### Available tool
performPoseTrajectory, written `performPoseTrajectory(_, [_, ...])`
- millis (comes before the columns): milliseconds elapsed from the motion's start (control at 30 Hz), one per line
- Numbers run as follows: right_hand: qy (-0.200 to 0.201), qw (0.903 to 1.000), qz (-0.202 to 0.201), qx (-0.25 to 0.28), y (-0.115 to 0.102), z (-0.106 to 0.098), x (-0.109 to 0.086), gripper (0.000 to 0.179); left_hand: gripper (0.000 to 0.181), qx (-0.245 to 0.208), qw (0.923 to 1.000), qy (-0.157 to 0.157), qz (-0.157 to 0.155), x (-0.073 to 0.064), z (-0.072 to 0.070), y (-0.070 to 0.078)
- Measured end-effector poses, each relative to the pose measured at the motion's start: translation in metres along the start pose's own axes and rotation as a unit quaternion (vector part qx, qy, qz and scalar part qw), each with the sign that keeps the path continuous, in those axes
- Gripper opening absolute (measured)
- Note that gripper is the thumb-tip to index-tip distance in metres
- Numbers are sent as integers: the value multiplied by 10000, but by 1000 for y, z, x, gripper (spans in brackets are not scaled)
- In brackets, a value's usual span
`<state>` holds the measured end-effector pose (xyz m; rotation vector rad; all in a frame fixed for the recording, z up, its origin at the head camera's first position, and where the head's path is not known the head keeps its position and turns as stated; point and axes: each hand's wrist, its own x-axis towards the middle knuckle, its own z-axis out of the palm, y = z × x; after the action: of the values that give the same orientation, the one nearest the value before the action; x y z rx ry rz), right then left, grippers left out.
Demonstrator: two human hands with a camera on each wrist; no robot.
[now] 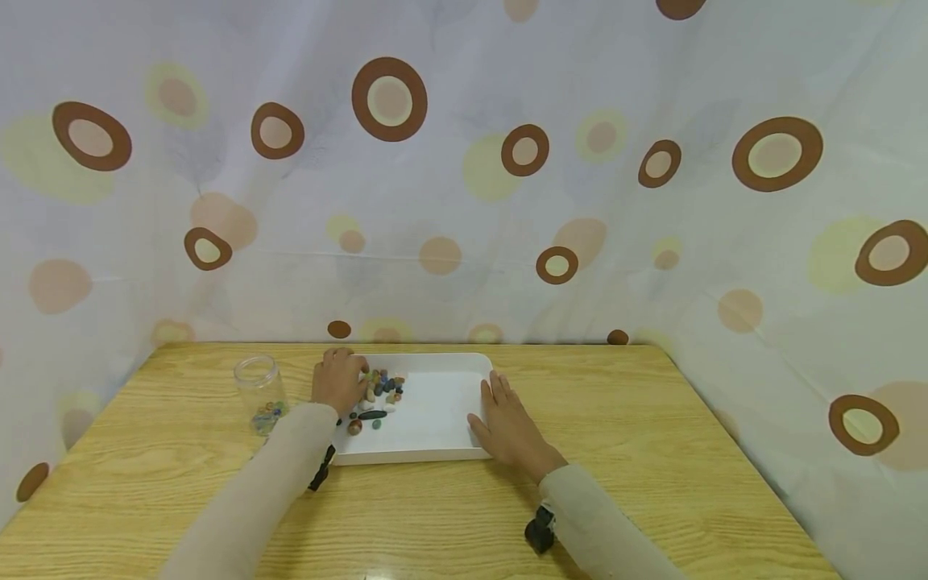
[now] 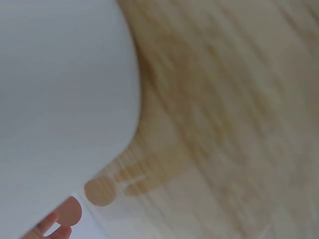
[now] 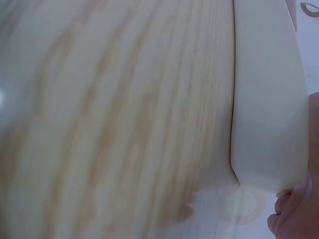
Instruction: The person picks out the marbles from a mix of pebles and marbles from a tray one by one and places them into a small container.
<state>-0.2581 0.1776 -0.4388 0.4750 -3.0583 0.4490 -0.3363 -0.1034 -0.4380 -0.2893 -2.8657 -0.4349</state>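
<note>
A shallow white rectangular tray (image 1: 416, 456) lies on the wooden table, its outer wall large in both wrist views. Many small coloured stones (image 1: 383, 387) are gathered in its left part, with a long dark green stone (image 1: 373, 415) and a round brown one (image 1: 354, 427) nearer the front. At the tray's left side my left hand (image 1: 337, 381) holds the rim, fingers bent over it. My right hand (image 1: 510, 423) rests against the right side, its fingers fairly straight along the rim and the thumb spread over the inside.
To the left of the tray stands a clear, lidless jar (image 1: 259, 395) with several glass marbles at its bottom, close beside my left forearm. Behind the wooden table (image 1: 616, 419) hangs a pale curtain (image 1: 464, 201) with brown ring patterns.
</note>
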Motion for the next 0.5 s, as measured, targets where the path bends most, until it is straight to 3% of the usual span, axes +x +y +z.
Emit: performPoseTrajectory(500, [-23,10000,-15,11,1,0,0,66,13,91,9999,80,80,1,5,-5])
